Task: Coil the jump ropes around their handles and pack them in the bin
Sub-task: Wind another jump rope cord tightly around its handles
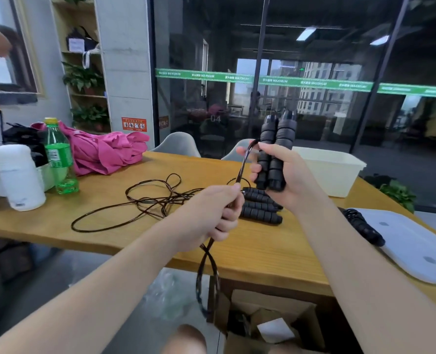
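Above the near half of the wooden table (pixel 109 226), the right hand (pixel 285 175) grips a pair of black foam handles (pixel 275 152) side by side and upright, fingers curled round their lower halves. The left hand (pixel 216 213), nearer the table's front edge, is closed round a doubled dark rope (pixel 245 159) that runs up from its fist to the handles; below the fist the rope hangs past the table's front edge in a loop (pixel 206 279). On the table between the two hands lie further black handles (pixel 261 209), stacked close together. Left of these, a second rope (pixel 145 203) lies loose and tangled on the tabletop. The white bin (pixel 334 172) stands at the table's far right, behind the right hand; its contents cannot be seen. At the table's right end rests a white lid (pixel 421 249), with a black coiled item (pixel 362 226) at its left edge that is too blurred to identify. At the table's left end stand a green bottle (pixel 58 157) and a white flask (pixel 17 177), with a pink cloth (pixel 104 152) just behind them. Under the table sits an open cardboard box (pixel 275 325).
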`<state>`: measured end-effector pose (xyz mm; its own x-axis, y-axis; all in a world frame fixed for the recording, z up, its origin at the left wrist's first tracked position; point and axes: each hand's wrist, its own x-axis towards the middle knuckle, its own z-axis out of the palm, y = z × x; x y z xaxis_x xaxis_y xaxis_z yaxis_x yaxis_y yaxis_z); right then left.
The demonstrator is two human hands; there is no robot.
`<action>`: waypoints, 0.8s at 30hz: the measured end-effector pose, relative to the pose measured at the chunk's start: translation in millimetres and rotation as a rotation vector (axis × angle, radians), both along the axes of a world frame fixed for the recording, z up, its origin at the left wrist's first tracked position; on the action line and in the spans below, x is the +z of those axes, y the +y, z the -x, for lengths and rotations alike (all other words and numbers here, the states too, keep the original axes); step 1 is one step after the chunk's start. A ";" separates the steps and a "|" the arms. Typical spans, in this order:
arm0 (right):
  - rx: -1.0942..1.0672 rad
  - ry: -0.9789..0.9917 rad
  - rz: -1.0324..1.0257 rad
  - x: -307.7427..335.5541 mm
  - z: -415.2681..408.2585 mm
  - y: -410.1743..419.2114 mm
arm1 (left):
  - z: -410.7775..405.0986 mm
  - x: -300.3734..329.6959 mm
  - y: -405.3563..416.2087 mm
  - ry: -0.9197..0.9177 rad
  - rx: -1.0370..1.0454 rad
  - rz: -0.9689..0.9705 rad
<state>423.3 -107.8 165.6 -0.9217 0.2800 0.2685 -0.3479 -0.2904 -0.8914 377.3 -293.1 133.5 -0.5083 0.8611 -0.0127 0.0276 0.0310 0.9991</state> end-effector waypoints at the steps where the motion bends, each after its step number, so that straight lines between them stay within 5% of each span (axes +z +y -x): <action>1: 0.051 0.012 0.031 -1.3 -3.8 -3.1 | -6.5 4.0 -1.2 -0.084 -0.001 -0.044; 5: 0.193 0.020 0.049 -4.6 -18.8 -14.6 | -27.8 7.1 -2.3 -0.363 -0.018 -0.192; 8: 0.205 -0.049 -0.050 -0.4 -28.1 -15.9 | -41.6 1.5 0.6 -0.385 -0.005 -0.234; 17: -0.122 -0.016 -0.148 -2.3 -43.3 -6.2 | -70.8 -73.0 -32.3 0.366 -0.051 0.178; 24: -0.318 -0.019 -0.167 -27.6 -31.5 4.4 | -98.3 -124.6 -48.0 0.242 -0.071 0.237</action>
